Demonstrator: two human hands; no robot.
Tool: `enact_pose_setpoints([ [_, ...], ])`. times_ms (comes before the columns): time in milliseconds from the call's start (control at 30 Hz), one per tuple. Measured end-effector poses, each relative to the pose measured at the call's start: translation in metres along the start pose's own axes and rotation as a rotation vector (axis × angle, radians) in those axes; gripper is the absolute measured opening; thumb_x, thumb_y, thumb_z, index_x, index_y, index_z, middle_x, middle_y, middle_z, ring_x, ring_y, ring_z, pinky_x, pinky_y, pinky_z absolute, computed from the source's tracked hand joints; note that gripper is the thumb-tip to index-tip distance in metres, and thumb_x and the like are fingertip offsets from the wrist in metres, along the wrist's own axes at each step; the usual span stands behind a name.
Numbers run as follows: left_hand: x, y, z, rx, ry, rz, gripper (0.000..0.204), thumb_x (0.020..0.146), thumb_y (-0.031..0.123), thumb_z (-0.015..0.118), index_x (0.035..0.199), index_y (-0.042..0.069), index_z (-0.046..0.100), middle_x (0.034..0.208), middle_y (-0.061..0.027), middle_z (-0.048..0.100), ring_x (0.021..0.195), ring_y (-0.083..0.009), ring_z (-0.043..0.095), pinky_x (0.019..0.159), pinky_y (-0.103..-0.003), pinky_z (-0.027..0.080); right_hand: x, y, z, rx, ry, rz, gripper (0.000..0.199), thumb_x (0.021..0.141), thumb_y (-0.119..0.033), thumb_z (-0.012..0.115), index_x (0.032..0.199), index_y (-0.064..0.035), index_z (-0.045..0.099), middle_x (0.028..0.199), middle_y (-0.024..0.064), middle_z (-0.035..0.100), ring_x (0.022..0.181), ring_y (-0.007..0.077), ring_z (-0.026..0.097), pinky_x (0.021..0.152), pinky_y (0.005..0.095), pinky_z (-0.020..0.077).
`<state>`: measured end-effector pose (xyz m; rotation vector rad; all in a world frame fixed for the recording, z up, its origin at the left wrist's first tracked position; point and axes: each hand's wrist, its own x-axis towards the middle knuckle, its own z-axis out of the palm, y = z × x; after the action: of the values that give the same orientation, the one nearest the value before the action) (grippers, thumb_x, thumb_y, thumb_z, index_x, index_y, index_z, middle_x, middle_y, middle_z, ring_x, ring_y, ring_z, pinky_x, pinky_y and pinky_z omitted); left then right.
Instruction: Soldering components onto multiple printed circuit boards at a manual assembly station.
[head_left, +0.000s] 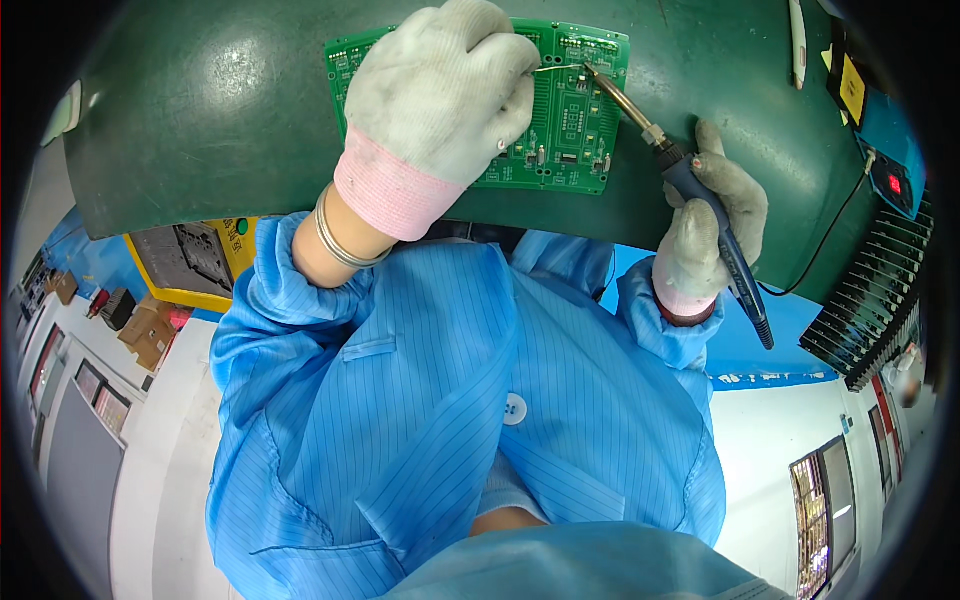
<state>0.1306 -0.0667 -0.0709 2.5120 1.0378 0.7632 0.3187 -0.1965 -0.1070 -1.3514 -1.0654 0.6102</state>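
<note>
Left hand [440, 90] pinches solder wire [558, 68], right hand [712, 225] grips soldering iron [690, 180] on circuit board [580, 120] — a slip could bridge pads.

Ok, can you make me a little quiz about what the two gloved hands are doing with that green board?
1. True or false: the right hand holds a soldering iron with a blue handle.
2. What does the left hand pinch and feed toward the iron's tip: A) a screwdriver, B) a thin solder wire, C) a paintbrush?
3. Fill in: the green circuit board lies on a dark ______ mat.

Key:
1. True. The tip reaches the board near its top edge.
2. B. The wire runs from the gloved fingers toward the tip.
3. Green.
</note>
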Motion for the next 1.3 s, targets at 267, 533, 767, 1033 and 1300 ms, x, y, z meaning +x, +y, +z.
enact_pose_setpoints([
  [267, 0.005, 0.002, -0.001, 0.029, -0.058, 0.013, 0.010, 0.067, 0.009, 0.065, 0.076, 0.007, 0.061, 0.082, -0.0082, 0.057, 0.076, -0.0267, 0.057, 0.068, -0.036, 0.048, 0.004, -0.003, 0.000, -0.064, -0.025, 0.000, 0.041, 0.085, -0.033, 0.064, 0.095, 0.0060, 0.056, 0.080, 0.0135, 0.062, 0.074, 0.0174, 0.061, 0.102, 0.0508, 0.0357],
  [533, 0.004, -0.002, -0.012, -0.031, 0.003, 0.000, 0.011, 0.067, 0.006, 0.064, 0.078, 0.005, 0.061, 0.083, -0.0098, 0.056, 0.076, -0.0280, 0.057, 0.068, -0.036, 0.048, 0.004, -0.007, 0.007, 0.078, 0.052, 0.039, 0.046, 0.080, -0.035, 0.071, 0.098, 0.0041, 0.055, 0.077, 0.0125, 0.060, 0.067, 0.0165, 0.060, 0.091, 0.0409, 0.0415],
  [767, -0.002, -0.014, -0.025, -0.063, 0.037, -0.141, 0.012, 0.065, 0.000, 0.064, 0.077, 0.003, 0.060, 0.082, -0.0116, 0.057, 0.074, -0.0290, 0.058, 0.065, -0.036, 0.049, 0.001, -0.021, 0.026, 0.149, 0.095, 0.133, 0.052, 0.080, -0.038, 0.071, 0.100, 0.0061, 0.053, 0.096, 0.0190, 0.060, 0.070, 0.0177, 0.062, 0.081, 0.0335, 0.0526],
  [1033, 0.004, -0.006, -0.002, -0.065, -0.030, 0.052, 0.010, 0.067, 0.006, 0.063, 0.076, 0.005, 0.058, 0.081, -0.0096, 0.052, 0.076, -0.0276, 0.055, 0.068, -0.038, 0.046, -0.003, -0.014, 0.014, 0.079, 0.149, 0.162, 0.054, 0.079, -0.041, 0.071, 0.098, 0.0060, 0.053, 0.099, 0.0239, 0.059, 0.089, 0.0273, 0.065, 0.077, 0.0375, 0.0561],
  [1300, 0.009, 0.000, -0.003, 0.029, -0.093, 0.052, 0.006, 0.069, 0.007, 0.061, 0.071, 0.006, 0.056, 0.078, -0.0088, 0.051, 0.073, -0.0270, 0.053, 0.068, -0.037, 0.045, -0.006, -0.003, 0.005, 0.026, 0.087, 0.117, 0.047, 0.076, -0.032, 0.074, 0.099, 0.0033, 0.054, 0.107, 0.0311, 0.058, 0.105, 0.0375, 0.060, 0.070, 0.0302, 0.0547],
])
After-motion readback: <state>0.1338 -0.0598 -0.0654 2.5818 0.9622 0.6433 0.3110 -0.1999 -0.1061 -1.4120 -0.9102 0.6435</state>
